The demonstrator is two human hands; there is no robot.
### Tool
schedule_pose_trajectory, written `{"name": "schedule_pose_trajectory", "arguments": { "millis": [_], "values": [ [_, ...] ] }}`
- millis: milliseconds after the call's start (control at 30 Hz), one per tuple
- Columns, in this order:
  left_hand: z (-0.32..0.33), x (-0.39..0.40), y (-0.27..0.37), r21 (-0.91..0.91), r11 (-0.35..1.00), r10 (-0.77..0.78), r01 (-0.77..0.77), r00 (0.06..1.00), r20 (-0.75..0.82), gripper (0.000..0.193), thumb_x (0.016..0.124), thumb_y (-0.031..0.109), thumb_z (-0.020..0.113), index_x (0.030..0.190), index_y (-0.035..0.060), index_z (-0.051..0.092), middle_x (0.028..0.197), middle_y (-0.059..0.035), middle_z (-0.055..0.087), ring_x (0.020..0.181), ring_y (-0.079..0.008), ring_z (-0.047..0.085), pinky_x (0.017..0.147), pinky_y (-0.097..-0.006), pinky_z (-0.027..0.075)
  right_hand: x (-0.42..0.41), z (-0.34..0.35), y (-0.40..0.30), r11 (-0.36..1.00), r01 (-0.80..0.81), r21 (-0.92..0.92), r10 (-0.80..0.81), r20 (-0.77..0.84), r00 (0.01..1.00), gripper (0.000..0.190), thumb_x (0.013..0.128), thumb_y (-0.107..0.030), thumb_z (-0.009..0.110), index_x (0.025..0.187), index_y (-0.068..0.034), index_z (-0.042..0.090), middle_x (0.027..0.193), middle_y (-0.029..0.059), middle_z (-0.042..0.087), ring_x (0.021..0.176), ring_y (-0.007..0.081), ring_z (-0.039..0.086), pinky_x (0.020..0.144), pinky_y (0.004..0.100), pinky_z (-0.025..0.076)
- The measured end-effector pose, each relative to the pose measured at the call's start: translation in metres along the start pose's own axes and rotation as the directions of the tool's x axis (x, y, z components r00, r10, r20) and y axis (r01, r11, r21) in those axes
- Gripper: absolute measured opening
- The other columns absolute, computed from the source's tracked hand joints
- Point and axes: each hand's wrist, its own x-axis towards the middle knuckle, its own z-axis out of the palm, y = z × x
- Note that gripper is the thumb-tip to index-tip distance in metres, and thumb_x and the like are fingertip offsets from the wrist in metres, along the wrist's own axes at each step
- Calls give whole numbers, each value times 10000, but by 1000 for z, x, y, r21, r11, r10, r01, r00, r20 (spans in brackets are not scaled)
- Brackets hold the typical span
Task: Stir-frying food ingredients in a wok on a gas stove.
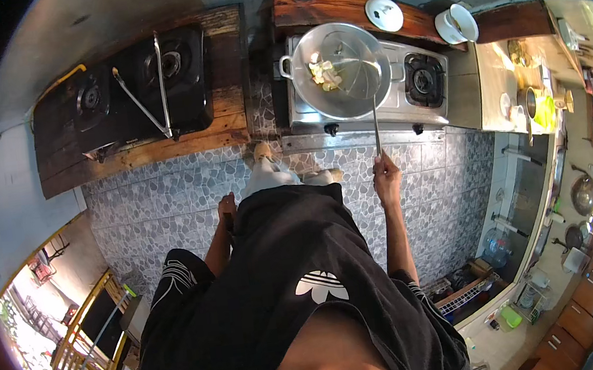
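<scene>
My right hand point(386, 176) grips the long metal handle of a wire skimmer point(376, 122). Its round mesh head rests inside a wide two-handled metal wok point(315, 104), towards the right. Pale chunks of food point(325, 76) lie together in the wok's left part; what they are is not clear. The wok stands over the left side of a stainless steel gas stove point(432, 110). Down by my left hip hangs my left hand point(227, 206), away from the stoves. Its fingers are partly hidden by their angle, and I cannot tell whether it holds anything.
Metal tongs point(151, 113) lie spread across a black gas stove point(190, 106) on the left wooden counter. Behind the wok, a white lid point(384, 14) and a white pot point(452, 27) rest on a wooden ledge. A counter with bowls and a yellow-green container point(543, 111) runs along the right.
</scene>
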Motion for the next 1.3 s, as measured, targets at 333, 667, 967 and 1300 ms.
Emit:
{"name": "schedule_pose_trajectory", "arguments": {
  "millis": [333, 667, 967, 1300],
  "values": [
    [8, -31, 38, -475, 823, -329, 311, 943, 46, 358, 888, 341, 453, 1080, 62, 570, 991, -181, 608, 964, -340, 582, 820, -436, 467, 31, -8, 28, 974, 92, -207, -117, -109, 987, 355, 911, -175, 515, 1229, -19, 532, 899, 198, 656, 771, 149, 567, 701, 309, 465],
    [81, -64, 24, -340, 910, -294, 236, 947, -131, 576, 912, 519, 343, 891, 7, 607, 936, -241, 607, 920, -420, 561, 780, -469, 420, 38, -11, 12, 932, 204, -300, -242, -94, 966, 368, 912, -168, 516, 1247, -17, 515, 713, 112, 618, 570, 118, 429, 533, 315, 413],
    [41, -61, 12, -410, 866, -356, 286, 929, -104, 595, 894, 554, 352, 852, 13, 596, 836, -228, 618, 847, -401, 579, 726, -458, 435, 11, 0, 9, 988, 152, -2, -151, -118, 981, 373, 921, -219, 532, 1248, -40, 526, 590, -47, 430, 513, 37, 367, 440, 222, 305],
    [-12, -26, -12, -375, 917, -211, 137, 964, -163, 560, 915, 504, 343, 959, 10, 602, 898, -198, 632, 770, -294, 644, 713, -411, 472, 19, 35, 16, 997, 31, 72, -18, -169, 985, 364, 922, -190, 523, 1231, 2, 527, 624, -33, 430, 569, 57, 374, 495, 224, 330]
  ]
}}
